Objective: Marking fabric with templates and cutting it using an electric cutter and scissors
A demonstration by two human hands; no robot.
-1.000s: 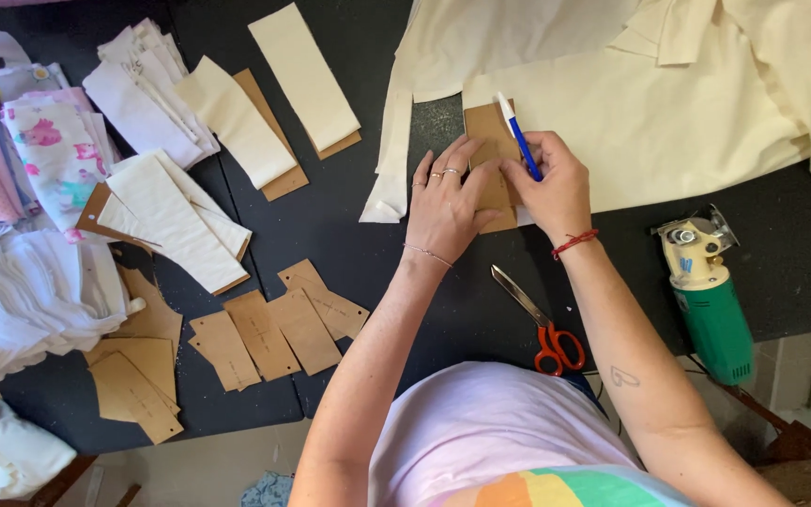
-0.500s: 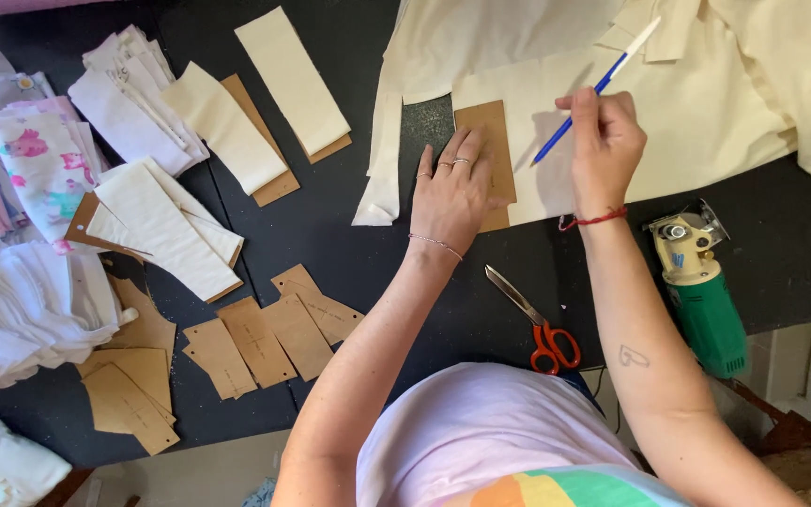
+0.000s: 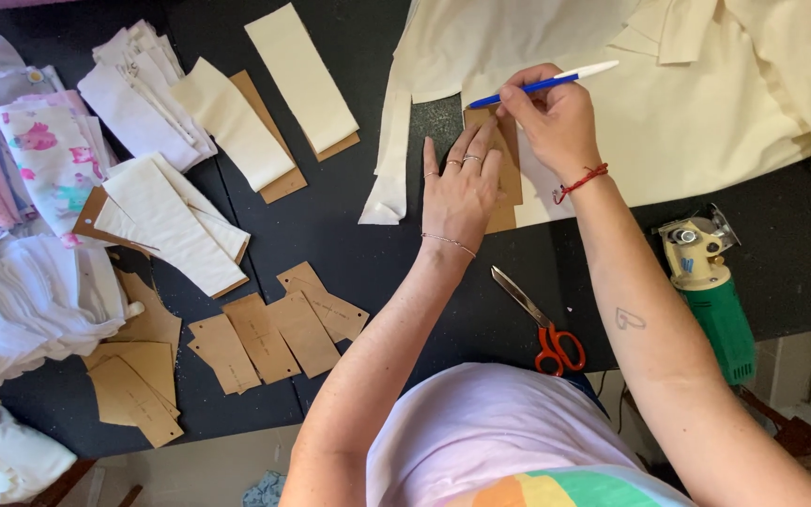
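My left hand (image 3: 462,188) lies flat, fingers apart, pressing a brown cardboard pattern piece (image 3: 509,183) onto cream fabric (image 3: 687,103) on the black table (image 3: 377,253). My right hand (image 3: 556,117) grips a blue and white pen (image 3: 542,83), held almost level, its tip at the pattern's upper left corner. Most of the pattern is hidden under both hands.
Red-handled scissors (image 3: 542,324) lie near my body. A green electric cutter (image 3: 711,291) stands at the table's right edge. Cardboard patterns (image 3: 265,338) are spread at lower left, cut cream strips (image 3: 302,75) at the top, stacked white and printed fabrics (image 3: 30,188) at far left.
My right hand lifted the pen off the pattern's right edge, then brought it back down to the pattern's top. My left hand stayed pressed on the cardboard.
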